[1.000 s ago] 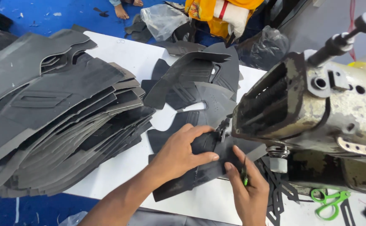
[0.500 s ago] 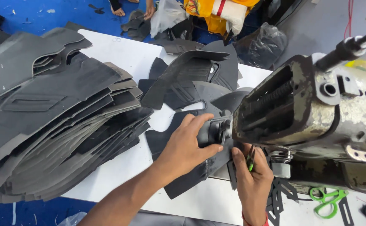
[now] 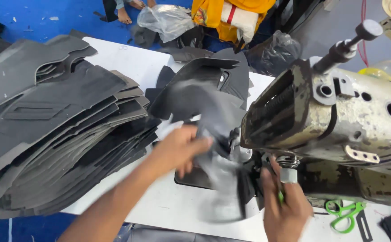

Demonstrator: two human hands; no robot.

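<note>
My left hand (image 3: pixel 179 148) is closed on a dark grey cut piece (image 3: pixel 217 175), fingers curled round its upper edge, lifting it off the white table (image 3: pixel 168 208) right in front of the sewing machine (image 3: pixel 329 121). The piece is blurred, so I can't make out its exact outline; it hangs from my grip down toward the table's near edge, just left of the machine's needle end.

My right hand (image 3: pixel 285 206) sits beside it, under the machine head near the near edge. My fingers are bent and pinched toward the piece's right side, and something small and green shows between them; I cannot tell whether they grip the piece or only touch it.

A tall stack (image 3: pixel 56 130) of the same grey pieces covers the table's left side, fanned in layers. More loose pieces (image 3: pixel 204 85) lie behind my hands, toward the far edge, touching the machine's left end. Green-handled scissors (image 3: pixel 343 214) lie at the near right corner, below the machine and well apart from my right hand. Past the far edge, on the blue floor (image 3: pixel 38 20), lie a clear plastic bag (image 3: pixel 166 20) and a yellow bundle (image 3: pixel 231 15).
</note>
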